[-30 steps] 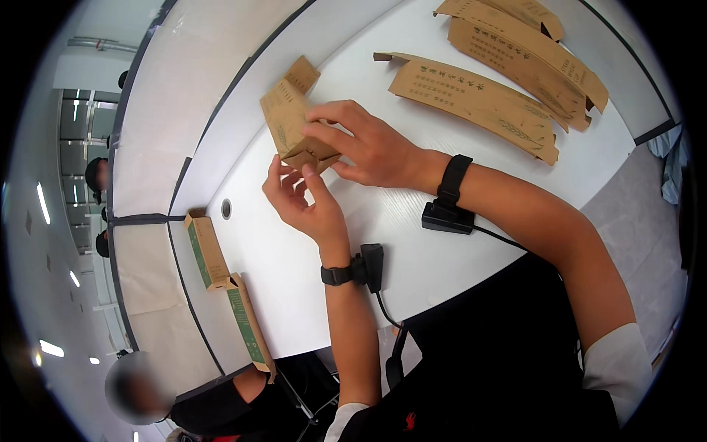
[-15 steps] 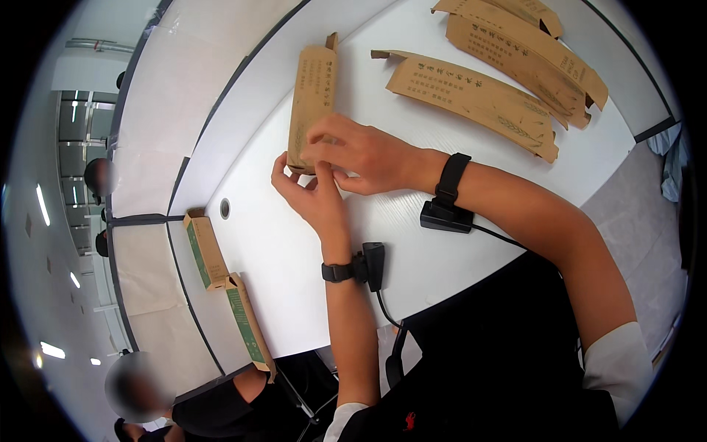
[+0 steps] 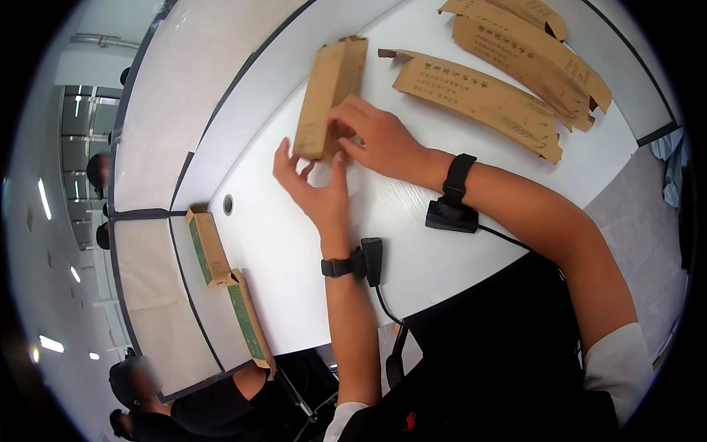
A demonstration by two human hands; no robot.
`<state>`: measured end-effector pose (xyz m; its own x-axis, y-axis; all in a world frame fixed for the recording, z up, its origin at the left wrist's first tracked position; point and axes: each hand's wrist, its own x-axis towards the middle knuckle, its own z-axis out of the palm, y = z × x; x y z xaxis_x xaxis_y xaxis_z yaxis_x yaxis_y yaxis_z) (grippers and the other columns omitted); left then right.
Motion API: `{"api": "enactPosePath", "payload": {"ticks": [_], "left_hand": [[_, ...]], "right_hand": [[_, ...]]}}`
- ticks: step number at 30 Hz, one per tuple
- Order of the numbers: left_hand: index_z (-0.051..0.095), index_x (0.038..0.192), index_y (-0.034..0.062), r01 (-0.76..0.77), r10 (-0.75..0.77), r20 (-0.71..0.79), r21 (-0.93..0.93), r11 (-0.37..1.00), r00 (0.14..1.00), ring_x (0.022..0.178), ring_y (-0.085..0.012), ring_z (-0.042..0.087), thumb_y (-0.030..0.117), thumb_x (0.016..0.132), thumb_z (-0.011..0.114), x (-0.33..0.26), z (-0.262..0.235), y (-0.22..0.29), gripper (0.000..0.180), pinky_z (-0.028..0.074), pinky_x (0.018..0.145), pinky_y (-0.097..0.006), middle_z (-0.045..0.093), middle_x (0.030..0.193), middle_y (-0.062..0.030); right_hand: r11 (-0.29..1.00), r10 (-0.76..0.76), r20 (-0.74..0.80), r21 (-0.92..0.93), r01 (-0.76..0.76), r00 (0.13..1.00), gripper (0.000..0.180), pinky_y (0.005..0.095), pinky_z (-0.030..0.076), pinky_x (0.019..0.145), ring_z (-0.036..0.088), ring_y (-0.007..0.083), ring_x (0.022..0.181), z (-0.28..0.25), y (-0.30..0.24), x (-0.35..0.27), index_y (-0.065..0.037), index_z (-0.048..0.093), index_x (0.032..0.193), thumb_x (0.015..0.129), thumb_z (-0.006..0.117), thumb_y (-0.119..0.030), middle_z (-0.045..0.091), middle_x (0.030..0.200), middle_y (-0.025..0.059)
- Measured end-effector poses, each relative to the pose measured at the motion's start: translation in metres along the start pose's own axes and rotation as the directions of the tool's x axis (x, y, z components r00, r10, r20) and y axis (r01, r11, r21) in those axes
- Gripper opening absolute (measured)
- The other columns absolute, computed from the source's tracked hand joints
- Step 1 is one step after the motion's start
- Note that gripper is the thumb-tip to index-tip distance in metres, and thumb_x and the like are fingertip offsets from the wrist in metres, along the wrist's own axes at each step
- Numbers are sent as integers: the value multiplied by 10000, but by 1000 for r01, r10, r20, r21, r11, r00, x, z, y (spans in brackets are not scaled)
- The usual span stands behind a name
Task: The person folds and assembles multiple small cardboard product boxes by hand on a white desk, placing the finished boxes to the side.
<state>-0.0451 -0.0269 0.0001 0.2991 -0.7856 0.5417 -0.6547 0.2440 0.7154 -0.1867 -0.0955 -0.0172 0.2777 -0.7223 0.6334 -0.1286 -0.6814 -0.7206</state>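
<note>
A long brown cardboard box (image 3: pixel 324 92) stretches away from me on the white desk, its side faces visible. At its near right edge, my right hand (image 3: pixel 383 140) has its thumb and fingers curled in, gripping the box. My left hand (image 3: pixel 313 193) is around the near end, fingers and thumb spread apart. The fingertips are close to that end, and I cannot tell whether they touch it. Each wrist wears a black strap with a small black device, the left device (image 3: pixel 372 261) and the right device (image 3: pixel 451 216), with a cable.
Several flattened brown cartons (image 3: pixel 479 99) lie on the desk at the far right. Two brown-and-green boxes (image 3: pixel 208 247) lie along the left partition (image 3: pixel 202 162). A round cable hole (image 3: pixel 228 205) is near it. Other people (image 3: pixel 140 383) sit beyond on the left.
The box has turned about its length and its far end has swung right. My left hand has opened wider at the near end; my right hand has shifted up and to the right.
</note>
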Motion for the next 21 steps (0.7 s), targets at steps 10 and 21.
{"api": "enactPosePath", "payload": {"ticks": [10,21], "left_hand": [[509,1444,21,242,-224,162,-98,965,961,1193,-219,587,-50,868,619,3,-1,0,591,532,955,-348,551,1410,-111],[451,1505,61,89,-94,66,88,992,993,1198,-267,575,155,851,809,6,4,-12,752,499,990,-392,514,1412,-126]], "right_hand": [[995,97,-89,-4,-98,991,361,381,559,832,634,279,972,0,0,0,-72,559,1255,906,564,21,542,1138,111],[978,204,-129,67,-197,970,404,438,520,939,599,356,1111,11,11,8,-80,568,1280,881,631,-100,535,1232,153]]}}
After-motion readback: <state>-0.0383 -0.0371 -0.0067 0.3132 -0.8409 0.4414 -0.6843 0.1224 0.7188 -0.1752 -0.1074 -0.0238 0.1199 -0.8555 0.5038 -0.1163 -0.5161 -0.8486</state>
